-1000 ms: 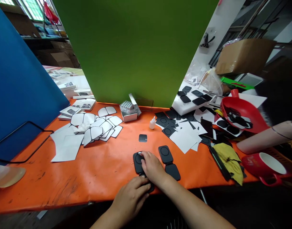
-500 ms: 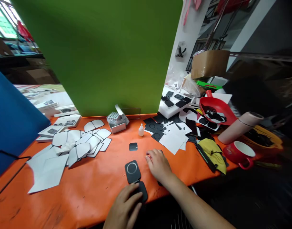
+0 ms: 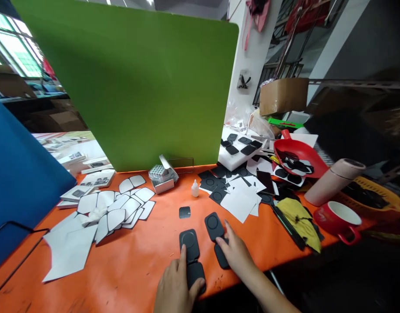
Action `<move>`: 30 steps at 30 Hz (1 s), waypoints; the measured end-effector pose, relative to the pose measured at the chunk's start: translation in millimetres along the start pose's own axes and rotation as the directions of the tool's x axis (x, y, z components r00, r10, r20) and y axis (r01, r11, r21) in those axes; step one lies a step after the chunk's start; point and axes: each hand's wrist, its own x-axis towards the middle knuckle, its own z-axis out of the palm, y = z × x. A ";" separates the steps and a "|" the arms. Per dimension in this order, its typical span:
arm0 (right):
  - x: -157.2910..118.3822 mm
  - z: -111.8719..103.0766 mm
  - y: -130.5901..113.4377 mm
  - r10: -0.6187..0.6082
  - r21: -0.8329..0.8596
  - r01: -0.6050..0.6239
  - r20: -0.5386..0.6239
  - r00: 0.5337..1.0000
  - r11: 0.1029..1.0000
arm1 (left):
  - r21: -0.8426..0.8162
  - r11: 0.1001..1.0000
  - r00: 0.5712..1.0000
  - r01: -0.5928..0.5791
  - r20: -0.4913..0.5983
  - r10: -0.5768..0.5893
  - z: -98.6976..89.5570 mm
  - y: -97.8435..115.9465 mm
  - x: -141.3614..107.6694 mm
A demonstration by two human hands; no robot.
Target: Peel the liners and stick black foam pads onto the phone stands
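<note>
Two black folding pads, each a pair of rounded panels joined by a hinge, lie unfolded on the orange tabletop. My left hand [image 3: 175, 282] grips the nearer left folding pad [image 3: 189, 244]; its index finger lies on the upper panel and its thumb on the lower one. To the right, my right hand [image 3: 238, 255] holds the other folding pad [image 3: 213, 226] near the hinge, thumb on top. That hand partly covers the lower panel. A ring mark shows on each upper panel. Beyond them lies a small dark square piece [image 3: 184, 212].
A small dropper bottle [image 3: 195, 189] stands behind the square. White dark-edged sheets [image 3: 116, 215] are heaped left, with an open box [image 3: 163, 179] behind. Black and white sheets [image 3: 240, 202], a yellow cloth [image 3: 296, 219], a red mug [image 3: 337, 219] and a pink flask [image 3: 333, 181] lie right.
The view has tilted up. My right hand has uncovered the right pad and now grips its side. My left index finger has stretched onto the upper panel; its ring, pale before, looks dark.
</note>
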 end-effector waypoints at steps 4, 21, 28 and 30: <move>1.6 -22.5 9.1 0.134 0.522 -0.161 0.089 0.987 0.838 | -0.350 0.912 0.976 0.214 0.122 -0.182 7.0 -0.2 4.2; -32.5 -52.0 -34.0 -0.595 -0.492 0.492 -0.069 0.801 0.719 | -0.909 -0.166 0.896 0.382 0.408 -0.174 -9.6 10.2 17.7; -35.7 -27.1 -50.0 -0.364 -0.418 0.467 0.305 0.880 0.779 | -0.933 -0.097 0.912 0.346 0.359 -0.201 -6.8 22.5 16.1; -35.3 -17.5 -50.4 -0.322 -0.463 0.426 0.289 0.902 0.777 | -0.924 -0.078 0.899 0.375 0.383 -0.212 -11.1 25.2 15.9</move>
